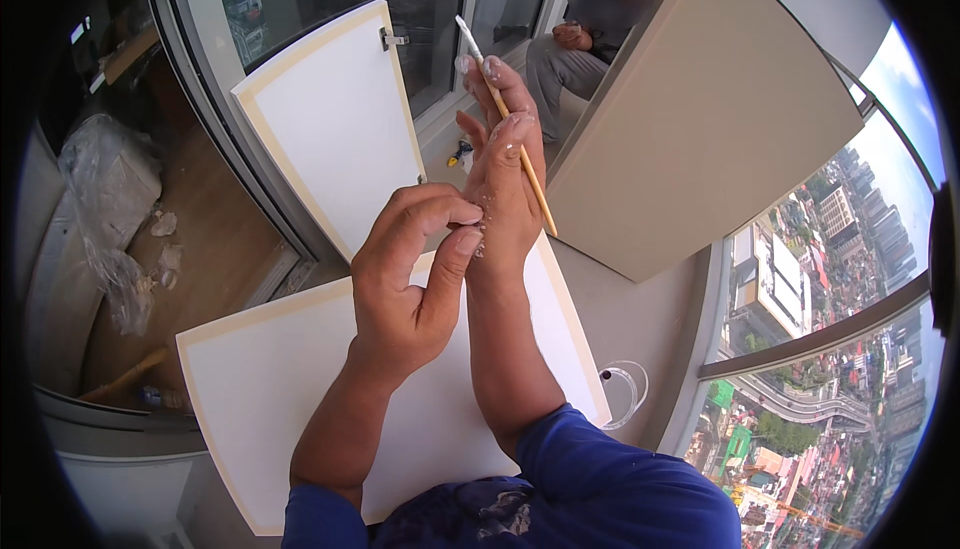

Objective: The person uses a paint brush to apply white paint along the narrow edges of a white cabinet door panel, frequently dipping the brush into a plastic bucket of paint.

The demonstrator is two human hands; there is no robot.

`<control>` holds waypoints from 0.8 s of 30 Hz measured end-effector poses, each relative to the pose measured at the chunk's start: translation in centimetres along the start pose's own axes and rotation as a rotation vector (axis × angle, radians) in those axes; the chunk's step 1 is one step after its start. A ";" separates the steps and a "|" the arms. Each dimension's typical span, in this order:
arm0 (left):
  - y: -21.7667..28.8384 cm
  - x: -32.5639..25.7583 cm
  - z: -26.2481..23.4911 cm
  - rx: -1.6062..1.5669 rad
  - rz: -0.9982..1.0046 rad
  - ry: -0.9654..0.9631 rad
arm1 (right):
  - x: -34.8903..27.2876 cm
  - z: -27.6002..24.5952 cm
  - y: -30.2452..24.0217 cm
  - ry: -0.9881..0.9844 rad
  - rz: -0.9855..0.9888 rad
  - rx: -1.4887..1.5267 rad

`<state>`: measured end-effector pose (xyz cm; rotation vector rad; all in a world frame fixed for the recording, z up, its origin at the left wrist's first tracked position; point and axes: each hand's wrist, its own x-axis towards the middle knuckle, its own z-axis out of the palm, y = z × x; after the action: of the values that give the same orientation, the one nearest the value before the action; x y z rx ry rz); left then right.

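Observation:
My right hand is raised and closed round a slim paintbrush with a pale wooden handle. The brush's white-coated tip points up and away. White smears cover the fingertips and thumb of that hand. Finger and thumb of my left hand come together at the base of my right thumb, near the wrist. Small white specks dot the skin there. Whatever lies between those fingertips is too small to make out. Beneath my forearms lies a white panel with a tan taped border.
Another white taped panel with a metal hinge leans by the glass door. At right stands a large beige panel; behind it sits a person. A clear round container is on the floor. Plastic-wrapped material lies indoors.

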<state>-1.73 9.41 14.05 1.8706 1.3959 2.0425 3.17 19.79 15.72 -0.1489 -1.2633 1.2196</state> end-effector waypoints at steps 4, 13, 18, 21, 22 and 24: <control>-0.2 0.3 -0.6 0.071 0.063 -0.056 | -0.3 0.1 0.1 -0.020 0.007 -0.008; -0.9 0.5 0.0 0.070 0.097 -0.067 | 0.1 -0.4 0.8 0.007 -0.077 -0.027; -0.9 0.8 0.2 0.048 0.097 -0.095 | -0.1 -0.5 0.9 0.014 -0.010 0.036; -1.1 0.6 -0.1 0.022 0.084 -0.077 | 0.3 1.3 -0.3 0.027 -0.035 0.034; -1.0 0.5 -0.1 0.000 0.072 -0.068 | 0.3 0.6 0.2 -0.022 -0.048 0.040; -1.0 0.7 0.0 0.010 0.068 -0.069 | 0.8 -0.5 1.5 -0.057 -0.048 0.054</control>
<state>-2.40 10.41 13.99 1.9984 1.3471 1.9830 2.47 21.25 15.06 -0.0449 -1.2753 1.2229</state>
